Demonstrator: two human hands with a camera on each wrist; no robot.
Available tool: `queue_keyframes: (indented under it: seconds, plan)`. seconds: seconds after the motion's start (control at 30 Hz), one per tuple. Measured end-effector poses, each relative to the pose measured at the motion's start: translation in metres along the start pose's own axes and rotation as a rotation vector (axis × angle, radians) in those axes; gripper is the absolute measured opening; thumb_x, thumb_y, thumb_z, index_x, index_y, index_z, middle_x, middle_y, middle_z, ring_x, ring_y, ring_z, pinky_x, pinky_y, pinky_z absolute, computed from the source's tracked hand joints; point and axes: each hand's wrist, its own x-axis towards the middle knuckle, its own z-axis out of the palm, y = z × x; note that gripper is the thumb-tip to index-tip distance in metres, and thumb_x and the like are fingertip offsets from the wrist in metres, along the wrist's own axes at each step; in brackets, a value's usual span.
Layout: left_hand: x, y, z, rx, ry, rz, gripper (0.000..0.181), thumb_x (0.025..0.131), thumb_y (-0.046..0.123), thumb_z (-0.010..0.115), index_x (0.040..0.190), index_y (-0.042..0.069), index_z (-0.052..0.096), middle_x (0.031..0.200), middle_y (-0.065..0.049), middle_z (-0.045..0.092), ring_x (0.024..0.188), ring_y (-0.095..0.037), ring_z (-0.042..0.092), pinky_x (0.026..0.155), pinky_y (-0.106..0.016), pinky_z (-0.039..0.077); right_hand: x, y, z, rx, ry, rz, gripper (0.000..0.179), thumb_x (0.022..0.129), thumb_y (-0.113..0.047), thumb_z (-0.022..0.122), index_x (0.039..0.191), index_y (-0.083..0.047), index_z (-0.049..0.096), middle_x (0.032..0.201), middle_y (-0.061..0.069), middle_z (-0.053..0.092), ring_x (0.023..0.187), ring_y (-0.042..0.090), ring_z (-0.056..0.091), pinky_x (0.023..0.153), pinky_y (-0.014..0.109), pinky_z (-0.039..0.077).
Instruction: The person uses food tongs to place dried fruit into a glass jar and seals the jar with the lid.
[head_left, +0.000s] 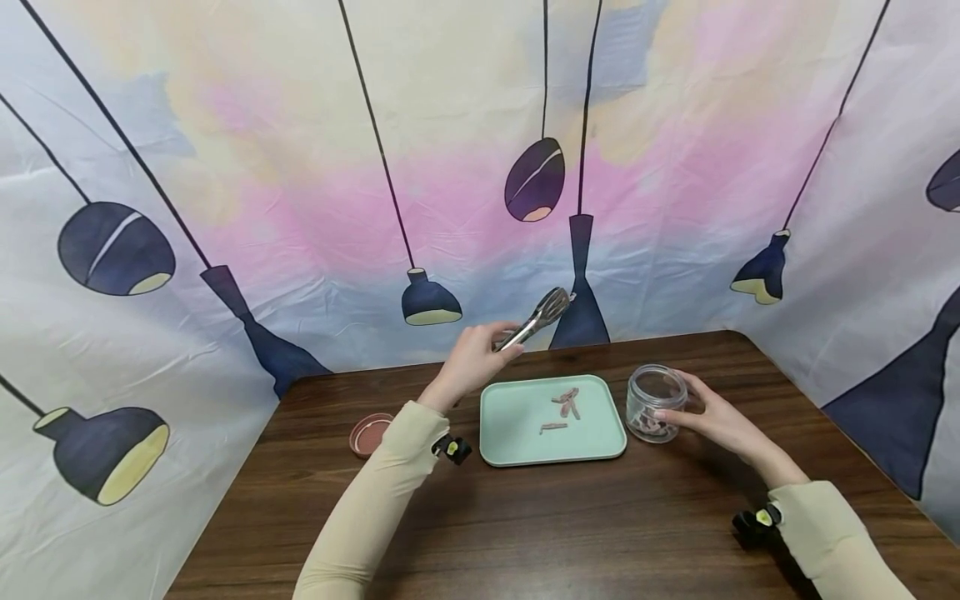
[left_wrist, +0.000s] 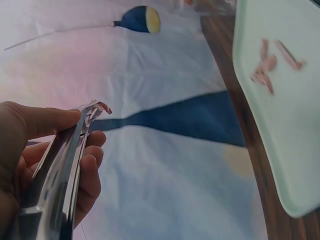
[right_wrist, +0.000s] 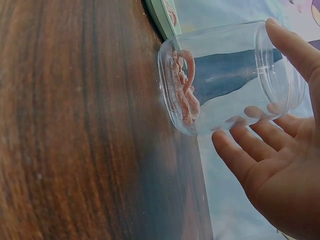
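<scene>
1. Fabric (head_left: 300, 125) printed with dark hanging lamps is stretching across the whole back of the scene, behind a brown wood-grain table (head_left: 562, 533).
2. On the table's left side, a round reddish lid (head_left: 367, 435) is lying partly hidden by a pale left sleeve (head_left: 367, 508).
3. Near that cuff, a small black wrist camera (head_left: 453, 449) is sitting against the arm.
4. The left hand (head_left: 480, 357) is holding metal tongs (head_left: 536, 319) up over the far part of the table; the thumb is pressing on one side and the fingers are curling against the other.
5. At the tongs' far end, a small pinkish piece (left_wrist: 104, 107) is sticking out.
6. Below and to the right, a pale green tray (head_left: 510, 433) is resting on the table, and pinkish strips (head_left: 567, 402) are lying on it: a small cluster, with one strip nearer the person.
7. Just right of the tray, a clear jar (head_left: 656, 400) is standing upright and open, more strips gathering at its bottom.
8. The right hand (head_left: 708, 417) is gripping the jar from the right, thumb on the near side, fingers slightly spread around the far side.
</scene>
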Motion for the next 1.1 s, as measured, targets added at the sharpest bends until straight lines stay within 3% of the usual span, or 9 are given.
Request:
queue_keyframes:
  seconds: [0.2, 0.47, 0.83, 0.93, 1.1]
  plan:
    - [0.012, 0.016, 0.011, -0.031, 0.005, 0.012, 0.04, 0.098, 0.028, 0.069, 0.136, 0.017, 0.065, 0.116, -0.008, 0.073, 0.049, -0.012, 0.043, 0.05, -0.027, 0.037, 0.001, -0.002, -0.001, -0.005, 0.008, 0.008, 0.094, 0.094, -0.041, 0.072, 0.16, -0.003, 0.017, 0.159, 0.026, 0.028, 0.142, 0.051, 0.03, 0.103, 0.066, 0.035]
    - [0.021, 0.032, 0.027, -0.055, -0.035, 0.055, 0.041, 0.099, 0.028, 0.068, 0.137, 0.014, 0.064, 0.114, -0.009, 0.073, 0.049, -0.012, 0.042, 0.05, -0.026, 0.037, 0.001, -0.002, -0.001, -0.008, 0.007, 0.017, 0.094, 0.094, -0.041, 0.072, 0.16, -0.004, 0.016, 0.16, 0.026, 0.027, 0.143, 0.051, 0.028, 0.104, 0.067, 0.033]
    - [0.023, 0.043, 0.055, -0.039, -0.072, 0.104, 0.037, 0.098, 0.028, 0.069, 0.132, 0.014, 0.067, 0.076, 0.003, 0.068, 0.045, -0.01, 0.039, 0.049, -0.024, 0.036, -0.001, 0.003, 0.003, -0.01, 0.015, 0.005, 0.094, 0.094, -0.04, 0.072, 0.16, -0.003, 0.017, 0.16, 0.027, 0.027, 0.142, 0.052, 0.029, 0.103, 0.067, 0.034]
    - [0.021, 0.043, 0.062, -0.025, -0.095, 0.108, 0.038, 0.098, 0.029, 0.069, 0.133, 0.014, 0.066, 0.082, 0.002, 0.072, 0.047, -0.009, 0.04, 0.051, -0.024, 0.035, -0.001, 0.003, 0.003, -0.006, 0.015, 0.003, 0.094, 0.094, -0.04, 0.072, 0.16, -0.003, 0.017, 0.16, 0.027, 0.027, 0.142, 0.052, 0.029, 0.104, 0.066, 0.034]
    - [0.017, 0.044, 0.074, -0.024, -0.148, 0.107, 0.04, 0.099, 0.03, 0.068, 0.136, 0.015, 0.064, 0.11, -0.003, 0.075, 0.048, -0.009, 0.049, 0.054, -0.024, 0.037, 0.0, 0.001, 0.002, -0.009, 0.018, 0.008, 0.094, 0.094, -0.041, 0.072, 0.161, -0.004, 0.016, 0.16, 0.027, 0.026, 0.142, 0.052, 0.029, 0.103, 0.067, 0.034]
